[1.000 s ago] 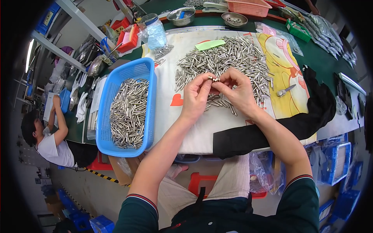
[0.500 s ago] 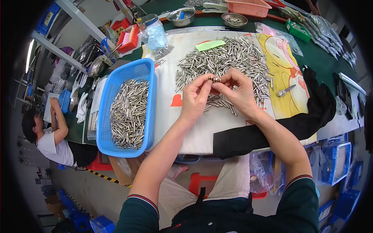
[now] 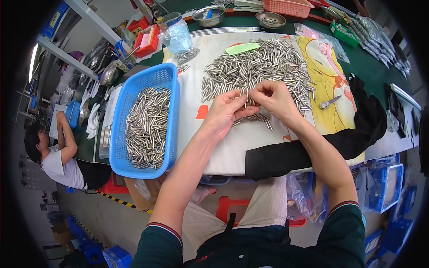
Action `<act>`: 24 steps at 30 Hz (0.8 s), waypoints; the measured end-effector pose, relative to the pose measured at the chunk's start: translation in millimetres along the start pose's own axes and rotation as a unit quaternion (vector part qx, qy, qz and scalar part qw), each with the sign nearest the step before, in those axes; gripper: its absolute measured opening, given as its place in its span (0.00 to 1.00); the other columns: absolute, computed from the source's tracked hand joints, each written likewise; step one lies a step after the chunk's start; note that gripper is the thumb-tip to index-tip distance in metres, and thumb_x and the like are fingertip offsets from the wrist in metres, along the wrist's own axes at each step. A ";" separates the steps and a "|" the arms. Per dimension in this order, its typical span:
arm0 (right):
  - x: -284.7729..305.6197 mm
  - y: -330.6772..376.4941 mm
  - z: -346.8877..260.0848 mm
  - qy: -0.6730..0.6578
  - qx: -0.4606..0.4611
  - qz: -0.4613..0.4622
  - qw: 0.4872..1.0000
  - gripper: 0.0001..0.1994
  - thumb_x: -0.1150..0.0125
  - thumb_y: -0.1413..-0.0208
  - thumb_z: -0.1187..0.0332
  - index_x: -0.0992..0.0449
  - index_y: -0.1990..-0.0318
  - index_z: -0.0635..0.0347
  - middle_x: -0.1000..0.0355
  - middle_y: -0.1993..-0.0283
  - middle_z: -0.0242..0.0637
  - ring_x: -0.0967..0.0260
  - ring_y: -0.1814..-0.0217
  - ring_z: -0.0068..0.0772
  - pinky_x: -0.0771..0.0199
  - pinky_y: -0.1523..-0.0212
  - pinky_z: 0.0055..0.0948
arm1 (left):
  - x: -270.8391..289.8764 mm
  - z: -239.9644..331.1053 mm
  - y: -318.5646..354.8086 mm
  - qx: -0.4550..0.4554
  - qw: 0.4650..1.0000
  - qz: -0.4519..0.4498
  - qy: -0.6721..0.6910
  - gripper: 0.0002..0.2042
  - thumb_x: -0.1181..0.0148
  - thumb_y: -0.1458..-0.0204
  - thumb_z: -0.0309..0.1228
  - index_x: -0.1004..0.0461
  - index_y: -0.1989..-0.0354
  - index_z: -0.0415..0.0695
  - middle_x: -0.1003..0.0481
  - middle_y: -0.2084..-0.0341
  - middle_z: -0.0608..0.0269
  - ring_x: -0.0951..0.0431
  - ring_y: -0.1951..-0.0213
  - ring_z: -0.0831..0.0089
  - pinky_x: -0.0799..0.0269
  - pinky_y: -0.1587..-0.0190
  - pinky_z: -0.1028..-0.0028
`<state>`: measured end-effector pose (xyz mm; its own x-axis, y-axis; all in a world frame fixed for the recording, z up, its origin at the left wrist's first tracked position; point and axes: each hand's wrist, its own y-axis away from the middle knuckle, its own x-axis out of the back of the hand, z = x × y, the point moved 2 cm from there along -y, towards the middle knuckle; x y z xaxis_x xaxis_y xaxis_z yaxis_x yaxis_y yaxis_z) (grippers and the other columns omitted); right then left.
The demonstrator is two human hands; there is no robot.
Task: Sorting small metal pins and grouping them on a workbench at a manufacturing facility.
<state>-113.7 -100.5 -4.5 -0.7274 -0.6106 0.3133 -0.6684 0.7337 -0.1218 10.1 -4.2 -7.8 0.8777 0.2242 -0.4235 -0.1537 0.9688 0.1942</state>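
Note:
Both hands meet at the near edge of a wide pile of short metal pins (image 3: pixel 268 62) on a white cloth. My left hand (image 3: pixel 227 110) is closed, with a few of the small metal pins (image 3: pixel 246 99) between thumb and fingers. Fingertips of my right hand (image 3: pixel 276 99) pinch at the same pins from the other side. To the left, a blue plastic basket (image 3: pixel 175 102) holds many similar metal pins (image 3: pixel 147 129). A green slip of paper (image 3: pixel 241 48) lies on top of the pile.
Right of the pile lie a small knife (image 3: pixel 330 102) and a black sleeve-like cloth (image 3: pixel 286 158). Metal bowls (image 3: pixel 270 20) and a pink basket (image 3: pixel 288 7) stand at the back. Another person (image 3: pixel 56 152) sits at the far left.
The pins between my hands have turned from lying sideways to standing more upright. My left hand has rolled so its fingers show beneath them; my right hand has shifted slightly.

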 end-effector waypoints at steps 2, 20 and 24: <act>-1.1 -0.4 -0.4 0.010 0.002 -0.007 1.000 0.12 0.39 0.50 0.66 0.27 0.78 0.66 0.35 0.81 0.24 0.45 0.78 0.12 0.45 0.78 0.18 | 3.8 -1.0 -0.8 -0.001 1.000 -0.007 0.003 0.09 0.54 0.40 0.29 0.33 0.60 0.34 0.26 0.68 0.56 0.21 0.63 0.64 0.22 0.59 0.75; 0.4 -0.8 -0.3 0.026 0.010 0.006 1.000 0.14 0.34 0.56 0.65 0.32 0.82 0.62 0.39 0.84 0.23 0.47 0.81 0.12 0.48 0.82 0.18 | 15.8 -10.2 -6.4 0.076 0.957 -0.138 0.245 0.10 0.59 0.40 0.26 0.37 0.59 0.29 0.29 0.62 0.41 0.24 0.57 0.47 0.21 0.58 0.67; -0.3 -1.5 3.5 0.022 0.029 0.026 0.999 0.16 0.34 0.58 0.61 0.30 0.82 0.63 0.37 0.87 0.28 0.43 0.84 0.15 0.42 0.82 0.21 | 14.4 -9.8 -7.1 0.096 0.954 -0.124 0.256 0.11 0.58 0.40 0.28 0.37 0.58 0.30 0.29 0.62 0.42 0.24 0.58 0.48 0.21 0.58 0.67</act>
<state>-113.0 -102.5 -7.8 -0.7547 -0.5576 0.3458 -0.6387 0.7450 -0.1925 19.4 -6.8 -23.9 0.5313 0.0604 -0.8450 0.1589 0.9727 0.1694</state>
